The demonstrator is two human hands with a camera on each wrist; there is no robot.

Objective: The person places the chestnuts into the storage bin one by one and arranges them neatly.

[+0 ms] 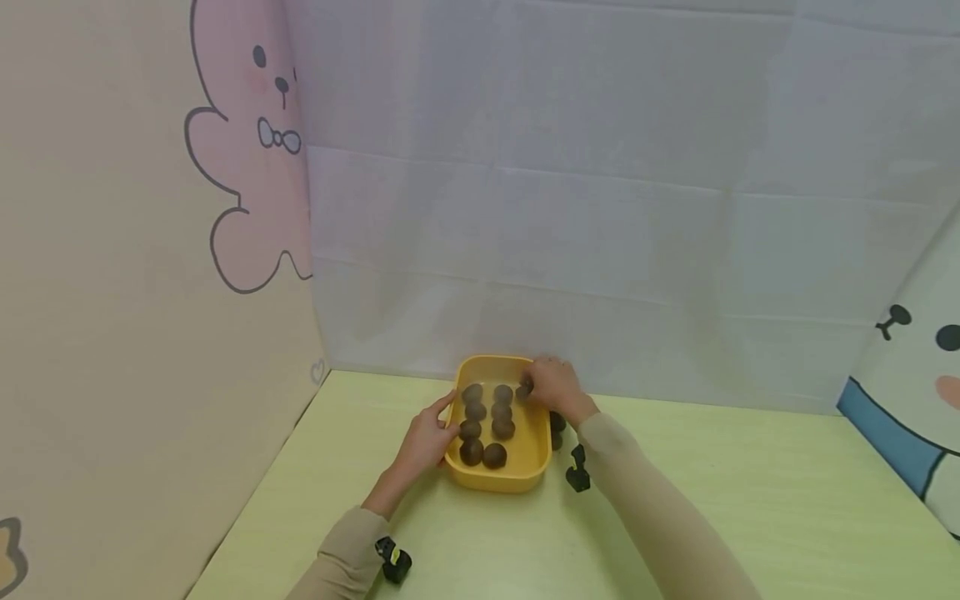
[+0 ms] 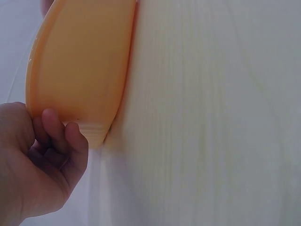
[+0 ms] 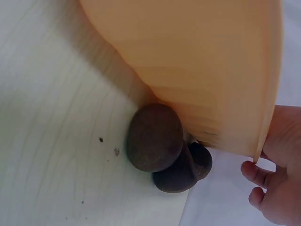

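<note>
A yellow rectangular tub (image 1: 525,454) stands at the back of the table, with several dark brown round balls (image 1: 503,428) lying in two rough rows inside it. My left hand (image 1: 426,437) grips the tub's left side, thumb at the rim and fingers (image 2: 75,136) curled against the outer wall. At the far right corner my right hand (image 1: 553,385) reaches over the rim and pinches a dark brown ball (image 1: 523,390), partly hidden by the fingers. Beside the tub's right wall, other dark brown balls (image 3: 155,136) lie clustered on the table, half covered by the right wrist in the head view.
A white cloth wall (image 1: 600,250) rises right behind the tub. On the left stands a beige panel (image 1: 150,333) with a pink cartoon figure. Another printed panel (image 1: 900,400) borders the right. The pale yellow-green tabletop (image 1: 750,492) spreads to both sides.
</note>
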